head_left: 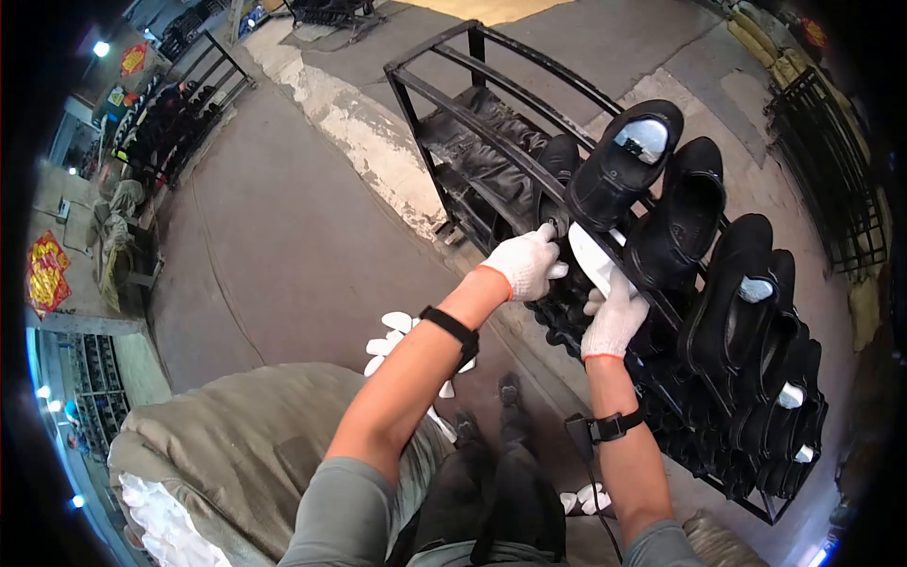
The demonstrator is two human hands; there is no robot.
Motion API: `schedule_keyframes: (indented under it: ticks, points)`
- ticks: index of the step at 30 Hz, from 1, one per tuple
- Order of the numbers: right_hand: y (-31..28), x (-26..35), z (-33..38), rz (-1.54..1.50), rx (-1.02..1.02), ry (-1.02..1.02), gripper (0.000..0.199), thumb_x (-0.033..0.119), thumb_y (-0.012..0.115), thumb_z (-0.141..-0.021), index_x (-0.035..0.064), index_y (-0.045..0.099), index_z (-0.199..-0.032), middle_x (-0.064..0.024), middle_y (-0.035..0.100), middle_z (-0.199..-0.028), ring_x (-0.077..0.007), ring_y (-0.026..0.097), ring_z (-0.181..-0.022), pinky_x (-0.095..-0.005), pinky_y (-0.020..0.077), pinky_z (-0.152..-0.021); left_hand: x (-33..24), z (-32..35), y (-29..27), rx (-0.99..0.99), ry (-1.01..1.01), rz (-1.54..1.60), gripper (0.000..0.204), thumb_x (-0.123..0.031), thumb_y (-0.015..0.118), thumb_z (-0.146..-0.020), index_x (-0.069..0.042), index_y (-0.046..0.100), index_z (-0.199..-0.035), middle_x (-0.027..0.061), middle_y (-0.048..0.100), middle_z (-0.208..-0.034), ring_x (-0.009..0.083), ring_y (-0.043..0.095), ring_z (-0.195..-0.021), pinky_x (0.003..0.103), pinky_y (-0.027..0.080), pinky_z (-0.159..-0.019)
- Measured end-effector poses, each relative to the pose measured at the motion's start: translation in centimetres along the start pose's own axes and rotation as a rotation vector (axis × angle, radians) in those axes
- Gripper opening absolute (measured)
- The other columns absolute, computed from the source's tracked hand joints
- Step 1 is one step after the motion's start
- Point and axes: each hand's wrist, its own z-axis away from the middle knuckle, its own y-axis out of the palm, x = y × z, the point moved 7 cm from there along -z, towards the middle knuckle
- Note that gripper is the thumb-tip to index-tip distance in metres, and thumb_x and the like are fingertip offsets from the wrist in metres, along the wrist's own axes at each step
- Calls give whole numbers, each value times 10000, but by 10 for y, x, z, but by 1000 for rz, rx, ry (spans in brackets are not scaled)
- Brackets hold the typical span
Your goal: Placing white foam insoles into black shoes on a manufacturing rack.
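A white insole (588, 253) is in the right hand (616, 319), its length reaching up and slightly left from the fingertips. That hand, in a white knit glove with an orange cuff, is closed on the insole's lower end. Just left of the insole, the gloved left hand (525, 265) has its fingers curled at the near end of a black shoe (559, 159), which lies beyond it inside the rack; whether it grips the shoe or only touches it, I cannot tell.

The black metal rack (477, 47) stands beyond both hands and runs down past the right one. Just above the right hand, a black slip-on shoe (600, 189) with a shiny pale patch inside sits propped on the upper rails; more black shoes (720, 326) line the rack to that hand's right and below it.

A black wristband (450, 333) circles the left wrist, another (616, 425) the right, the latter with a cable hanging from it. Below the left hand, white pieces (383, 346) lie in a pile, partly hidden by the forearm. Farther below and left of that hand bulges a big olive-brown sack (236, 444), white material (161, 518) showing at its lower left.
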Motion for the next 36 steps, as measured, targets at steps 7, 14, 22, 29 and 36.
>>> schedule_keyframes:
  ticks: [7,14,22,29,36]
  points:
    - [160,23,-5,1065,697,-698,222,92,566,-1014,5,729,-1136,-251,709,-1021,-450,695,-926,-504,548,-805,21,35,3,-106,-35,-216,408,-72,756,-902,7,633,-1284,256,729,-1161,440,747,-1098,518,619,-933]
    - [170,6,-17,1274,757,-858,309,227,531,-1084,4,726,-1173,-253,718,-995,-461,681,-953,-513,536,-925,33,48,-12,-82,-103,-166,392,-78,776,-878,-27,651,-1245,188,711,-1191,404,735,-1131,497,619,-936]
    - [147,9,-95,1014,240,-1074,383,204,633,-1045,73,661,-1404,-240,723,-1293,-438,667,-1273,-554,499,-1106,11,38,-10,-15,-15,-112,151,-100,748,-901,-39,699,-1030,164,649,-1366,391,711,-1151,502,606,-967]
    - [60,38,78,673,770,-763,640,274,854,-900,122,665,-1493,-275,589,-1542,-474,589,-1411,-505,499,-1184,9,120,-36,-404,-408,323,325,-147,737,-911,44,713,-1172,212,727,-1267,344,769,-1052,412,618,-937]
    - [-131,46,82,706,-95,-733,456,35,828,-902,3,672,-1330,-136,734,-1210,-260,723,-957,-388,605,-850,-114,22,64,111,-296,1304,397,-303,674,-1054,44,717,-1241,172,783,-955,253,779,-905,382,605,-828]
